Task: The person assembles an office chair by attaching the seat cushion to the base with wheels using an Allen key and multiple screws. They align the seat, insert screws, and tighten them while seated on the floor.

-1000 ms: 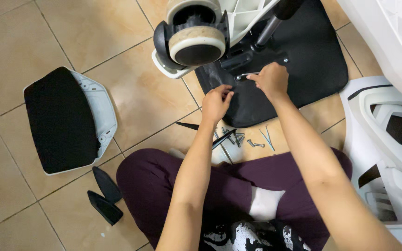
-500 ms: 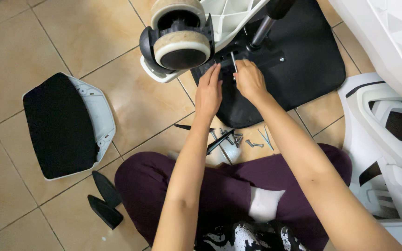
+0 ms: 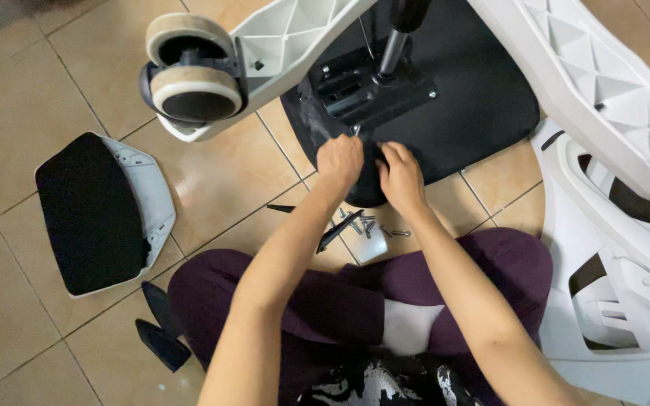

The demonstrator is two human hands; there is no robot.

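I sit cross-legged on a tiled floor in front of an upturned black chair seat (image 3: 475,113) with a metal mechanism plate (image 3: 374,94) and gas column bolted to it. My left hand (image 3: 340,162) rests on the seat just below the plate, its fingertips pinched around a small shiny metal part (image 3: 355,130). My right hand (image 3: 400,174) lies beside it on the seat's near edge with fingers curled under; what it holds is hidden. Loose screws (image 3: 378,225) and a black hex key (image 3: 338,231) lie on the floor just below both hands.
A white chair base arm with a caster wheel (image 3: 193,83) hangs over the seat at upper left. A black-padded white panel (image 3: 95,210) lies on the floor at left, with two small black pieces (image 3: 161,331) near my knee. A white chair frame (image 3: 618,248) fills the right side.
Both hands have slid down toward the seat's near edge and drawn close together. The thin metal rod seen upright between them half a second ago no longer shows.
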